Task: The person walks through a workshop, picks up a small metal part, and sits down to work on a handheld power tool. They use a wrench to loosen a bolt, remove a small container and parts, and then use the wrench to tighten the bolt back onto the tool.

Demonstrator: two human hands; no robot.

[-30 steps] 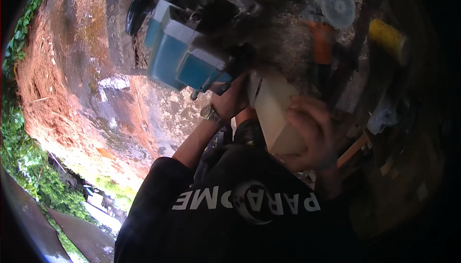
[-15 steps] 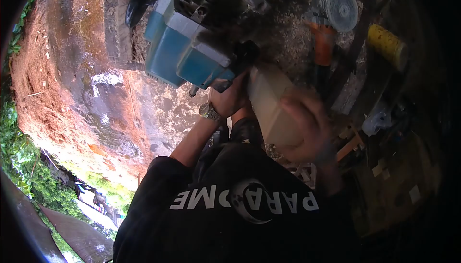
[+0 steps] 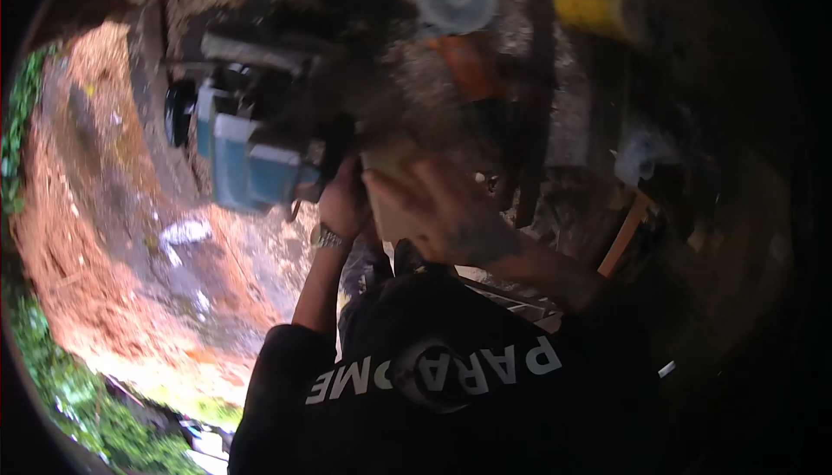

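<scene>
A pale wooden block (image 3: 381, 202) is held upright in front of my body. My left hand (image 3: 343, 202), with a watch on its wrist, grips the block's left edge, though its fingertips are mostly hidden. My right hand (image 3: 442, 211) lies across the block's right face with its fingers stretched out, slightly blurred. Just left of my left hand is a teal and grey power tool (image 3: 251, 167) with black handles; the block and hand overlap its right end in view.
An orange angle grinder (image 3: 468, 68) with a pale disc lies ahead, with a yellow cylinder (image 3: 594, 11) to its right. Clear plastic (image 3: 641, 154) and an orange-brown strip (image 3: 624, 232) are at the right. Reddish soil (image 3: 69, 241) slopes away on the left.
The view has turned, so the tool, grinder and cylinder appear further left. My right hand has come from the block's right side onto its face.
</scene>
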